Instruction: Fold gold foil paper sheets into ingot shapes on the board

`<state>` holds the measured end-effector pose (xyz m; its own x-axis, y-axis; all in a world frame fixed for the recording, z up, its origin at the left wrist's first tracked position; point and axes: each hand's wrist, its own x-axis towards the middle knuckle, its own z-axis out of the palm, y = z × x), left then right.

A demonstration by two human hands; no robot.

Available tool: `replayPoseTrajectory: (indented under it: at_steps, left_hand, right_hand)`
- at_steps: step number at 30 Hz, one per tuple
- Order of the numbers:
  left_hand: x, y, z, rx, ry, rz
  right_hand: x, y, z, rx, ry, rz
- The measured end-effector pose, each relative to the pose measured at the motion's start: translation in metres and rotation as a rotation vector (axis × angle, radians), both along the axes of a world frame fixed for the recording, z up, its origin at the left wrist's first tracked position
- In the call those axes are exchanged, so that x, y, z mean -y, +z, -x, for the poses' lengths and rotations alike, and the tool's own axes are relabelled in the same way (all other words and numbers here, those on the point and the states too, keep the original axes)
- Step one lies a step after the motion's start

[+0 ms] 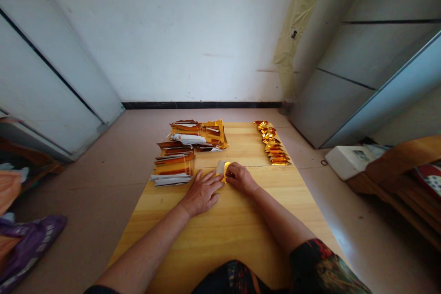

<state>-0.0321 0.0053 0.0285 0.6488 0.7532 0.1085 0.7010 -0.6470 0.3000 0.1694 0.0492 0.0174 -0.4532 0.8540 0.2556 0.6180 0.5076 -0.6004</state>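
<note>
A small sheet of gold foil paper (221,168), its pale side partly showing, lies on the wooden table between my hands. My left hand (202,194) rests flat with fingers stretched out, the fingertips at the sheet's left and near edge. My right hand (242,177) has its fingers curled and pinched at the right side of the sheet, covering part of it. To the left are a near bundle of gold and white sheets (174,164) and a far bundle (212,134). Folded shiny gold paper pieces (274,146) stand in a row at the far right.
The table (220,234) stands on a pinkish floor before a white wall (193,46). At right are a white box (346,161) and a wooden seat (396,183). A purple bag (37,243) lies at left. Grey panels flank both sides.
</note>
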Motion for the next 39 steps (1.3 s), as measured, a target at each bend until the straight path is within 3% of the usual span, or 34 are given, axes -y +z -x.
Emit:
replayPoseTrajectory:
  at_steps: [15,39]
  left_hand:
    - [-0.005,-0.003,0.016,-0.02,-0.108,0.01]
    - [-0.004,-0.007,0.012,0.014,-0.034,0.035]
  right_hand:
    - [-0.004,-0.003,0.0,0.059,0.04,-0.042]
    - [-0.005,-0.002,0.001,0.045,0.031,-0.042]
